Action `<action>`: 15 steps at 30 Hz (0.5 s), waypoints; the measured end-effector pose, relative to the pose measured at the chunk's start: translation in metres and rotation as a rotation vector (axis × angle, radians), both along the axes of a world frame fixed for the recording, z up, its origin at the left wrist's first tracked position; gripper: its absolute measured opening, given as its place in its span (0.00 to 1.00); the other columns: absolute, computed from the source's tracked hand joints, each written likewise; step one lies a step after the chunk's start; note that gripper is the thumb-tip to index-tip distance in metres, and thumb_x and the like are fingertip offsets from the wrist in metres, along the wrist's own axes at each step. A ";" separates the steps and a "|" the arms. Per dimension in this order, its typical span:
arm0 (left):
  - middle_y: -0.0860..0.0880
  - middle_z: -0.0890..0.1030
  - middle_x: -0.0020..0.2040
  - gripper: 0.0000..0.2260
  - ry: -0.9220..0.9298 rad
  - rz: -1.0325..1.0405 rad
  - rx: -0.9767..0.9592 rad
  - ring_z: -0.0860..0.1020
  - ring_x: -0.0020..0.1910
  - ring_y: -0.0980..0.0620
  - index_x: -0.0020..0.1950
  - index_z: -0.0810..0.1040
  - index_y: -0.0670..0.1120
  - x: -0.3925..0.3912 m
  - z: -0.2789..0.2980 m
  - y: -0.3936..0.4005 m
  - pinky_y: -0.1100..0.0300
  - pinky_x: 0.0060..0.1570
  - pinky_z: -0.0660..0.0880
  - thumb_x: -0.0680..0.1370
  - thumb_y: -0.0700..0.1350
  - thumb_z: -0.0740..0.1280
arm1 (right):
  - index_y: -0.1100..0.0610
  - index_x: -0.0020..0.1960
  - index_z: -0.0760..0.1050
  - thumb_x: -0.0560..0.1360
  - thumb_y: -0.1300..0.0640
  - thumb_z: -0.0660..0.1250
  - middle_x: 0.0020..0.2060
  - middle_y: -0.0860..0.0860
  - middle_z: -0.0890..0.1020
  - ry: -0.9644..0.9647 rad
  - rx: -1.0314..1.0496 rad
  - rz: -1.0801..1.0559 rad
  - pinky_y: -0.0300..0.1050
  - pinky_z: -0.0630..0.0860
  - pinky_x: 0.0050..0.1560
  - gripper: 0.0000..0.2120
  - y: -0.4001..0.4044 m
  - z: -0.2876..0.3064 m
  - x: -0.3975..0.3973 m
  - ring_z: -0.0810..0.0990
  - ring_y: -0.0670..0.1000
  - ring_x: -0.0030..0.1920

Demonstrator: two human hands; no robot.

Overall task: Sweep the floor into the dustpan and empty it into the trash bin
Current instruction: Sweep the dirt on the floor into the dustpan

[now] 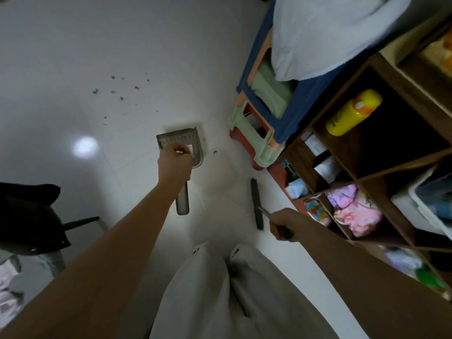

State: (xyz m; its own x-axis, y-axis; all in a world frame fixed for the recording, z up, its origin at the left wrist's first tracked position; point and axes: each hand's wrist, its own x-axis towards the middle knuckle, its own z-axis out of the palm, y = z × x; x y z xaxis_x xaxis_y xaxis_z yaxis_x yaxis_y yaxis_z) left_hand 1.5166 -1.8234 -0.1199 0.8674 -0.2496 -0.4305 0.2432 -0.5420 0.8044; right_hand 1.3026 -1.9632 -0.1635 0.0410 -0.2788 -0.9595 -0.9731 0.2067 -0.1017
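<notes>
A grey dustpan [182,143] lies on the white tiled floor, its handle pointing toward me. My left hand [175,160] hovers over the pan's tray and pinches a small white scrap [184,150] in curled fingers. My right hand [285,225] grips the dark handle of a small hand brush [256,204], whose long dark head rests on the floor to the right of the dustpan. Several dark bits of debris [115,90] lie scattered on the floor beyond the pan, and one speck [215,151] sits just right of it. No trash bin is in view.
Stacked plastic stools [254,138] and a blue frame with cloth stand at the right. A wooden cubby shelf [367,167] holds a yellow bottle [353,112] and clothes. A black chair [31,216] is at the left. My light trousers [232,289] fill the bottom.
</notes>
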 end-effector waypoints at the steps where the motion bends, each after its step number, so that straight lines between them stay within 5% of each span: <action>1: 0.48 0.73 0.34 0.10 -0.003 0.000 -0.001 0.69 0.25 0.48 0.39 0.74 0.45 -0.004 0.001 -0.008 0.64 0.23 0.68 0.74 0.32 0.57 | 0.65 0.42 0.69 0.78 0.66 0.58 0.32 0.57 0.71 -0.006 -0.009 -0.016 0.39 0.69 0.24 0.06 -0.006 -0.003 -0.009 0.74 0.51 0.27; 4: 0.48 0.74 0.33 0.10 0.007 -0.015 -0.009 0.70 0.25 0.48 0.38 0.73 0.47 -0.030 0.002 -0.045 0.61 0.27 0.68 0.75 0.34 0.59 | 0.62 0.35 0.63 0.78 0.66 0.57 0.27 0.58 0.72 -0.004 -0.003 -0.172 0.38 0.68 0.22 0.13 -0.031 -0.012 -0.049 0.73 0.53 0.25; 8: 0.46 0.72 0.30 0.12 0.000 -0.031 -0.029 0.69 0.25 0.48 0.34 0.71 0.46 -0.056 -0.003 -0.084 0.62 0.26 0.66 0.74 0.32 0.59 | 0.64 0.37 0.64 0.79 0.66 0.56 0.29 0.59 0.72 -0.055 0.032 -0.542 0.33 0.68 0.14 0.12 -0.052 -0.021 -0.085 0.73 0.53 0.28; 12: 0.45 0.73 0.32 0.12 0.013 -0.048 -0.018 0.69 0.25 0.48 0.35 0.72 0.47 -0.066 -0.016 -0.108 0.65 0.22 0.65 0.71 0.31 0.57 | 0.63 0.38 0.65 0.80 0.65 0.56 0.26 0.58 0.75 -0.098 0.059 -0.728 0.32 0.70 0.17 0.11 -0.064 -0.039 -0.102 0.73 0.49 0.14; 13: 0.44 0.74 0.33 0.13 0.014 -0.054 -0.010 0.70 0.27 0.48 0.35 0.73 0.47 -0.064 -0.020 -0.111 0.65 0.21 0.66 0.70 0.31 0.56 | 0.63 0.41 0.67 0.80 0.65 0.56 0.29 0.57 0.76 -0.082 0.065 -0.737 0.34 0.75 0.22 0.09 -0.066 -0.044 -0.103 0.76 0.48 0.18; 15: 0.45 0.74 0.34 0.14 0.017 -0.060 0.002 0.69 0.28 0.48 0.36 0.73 0.47 -0.056 -0.025 -0.111 0.66 0.21 0.66 0.70 0.31 0.55 | 0.65 0.55 0.71 0.80 0.63 0.58 0.43 0.59 0.81 -0.045 0.100 -0.769 0.43 0.81 0.47 0.07 -0.063 -0.052 -0.101 0.84 0.52 0.41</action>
